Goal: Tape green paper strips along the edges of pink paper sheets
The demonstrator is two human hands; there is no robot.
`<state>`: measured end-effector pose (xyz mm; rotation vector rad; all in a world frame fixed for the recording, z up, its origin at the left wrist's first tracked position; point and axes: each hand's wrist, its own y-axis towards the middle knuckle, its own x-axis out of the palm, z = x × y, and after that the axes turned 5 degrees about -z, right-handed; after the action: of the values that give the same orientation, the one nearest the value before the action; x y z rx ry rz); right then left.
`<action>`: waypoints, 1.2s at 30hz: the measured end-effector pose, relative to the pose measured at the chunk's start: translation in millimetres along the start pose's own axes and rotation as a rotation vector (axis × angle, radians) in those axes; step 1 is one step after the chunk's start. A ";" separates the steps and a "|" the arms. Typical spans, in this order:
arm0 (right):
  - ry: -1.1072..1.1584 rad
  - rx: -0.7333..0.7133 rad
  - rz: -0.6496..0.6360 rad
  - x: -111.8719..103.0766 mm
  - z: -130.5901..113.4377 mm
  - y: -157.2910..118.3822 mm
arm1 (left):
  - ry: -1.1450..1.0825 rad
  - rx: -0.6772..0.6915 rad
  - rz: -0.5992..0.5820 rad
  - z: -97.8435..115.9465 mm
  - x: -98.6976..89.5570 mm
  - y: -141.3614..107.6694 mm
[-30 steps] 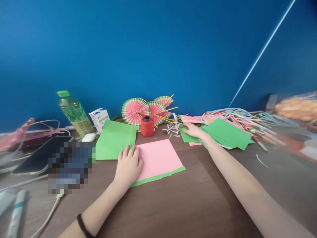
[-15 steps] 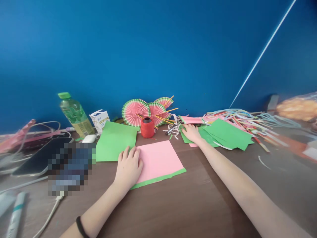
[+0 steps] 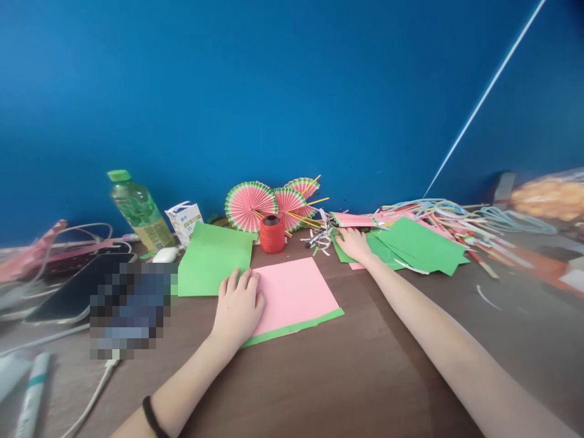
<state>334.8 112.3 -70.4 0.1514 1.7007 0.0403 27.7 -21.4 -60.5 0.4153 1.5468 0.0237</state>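
Observation:
My left hand (image 3: 239,306) lies flat on the left part of a pink paper sheet (image 3: 296,289), its fingertips near a green sheet (image 3: 214,258). A green strip (image 3: 296,327) runs along the pink sheet's near edge. Further off, my right hand (image 3: 354,244) rests with loosely spread fingers on the left end of a pile of green paper (image 3: 422,246). Just beyond its fingers are dark handles and a metal tip, seemingly scissors (image 3: 365,229), partly under a folded pink paper piece (image 3: 353,220). Whether the fingertips touch them I cannot tell.
Pleated watermelon fans (image 3: 250,207) on sticks lean at the wall behind a red thread spool (image 3: 272,234). A green bottle (image 3: 141,210), a white box (image 3: 184,222) and a phone (image 3: 82,286) are at left. Paper strips and sticks (image 3: 460,228) pile at right.
Both hands and the papers keep their places. Only a very slight shift of the whole view shows.

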 end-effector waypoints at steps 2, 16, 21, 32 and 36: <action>-0.001 0.001 -0.003 -0.1 0.0 0.2 | -0.004 -0.006 0.005 0.0 0.2 0.1; 0.003 -0.003 -0.001 1.1 1.3 2.1 | 0.014 -0.005 -0.019 0.3 -0.3 -0.3; 0.003 0.000 0.000 1.7 0.8 1.9 | -0.003 -0.005 -0.009 -0.3 -0.2 0.2; 0.001 -0.002 0.002 1.6 0.6 1.8 | 0.016 -0.009 -0.019 1.3 -1.5 0.5; 0.003 -0.005 0.007 2.1 0.9 1.9 | 0.037 -0.012 -0.040 1.1 -1.3 0.3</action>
<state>335.6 114.4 -72.3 0.1541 1.7032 0.0498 28.8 -21.7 -59.2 0.3764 1.5899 0.0098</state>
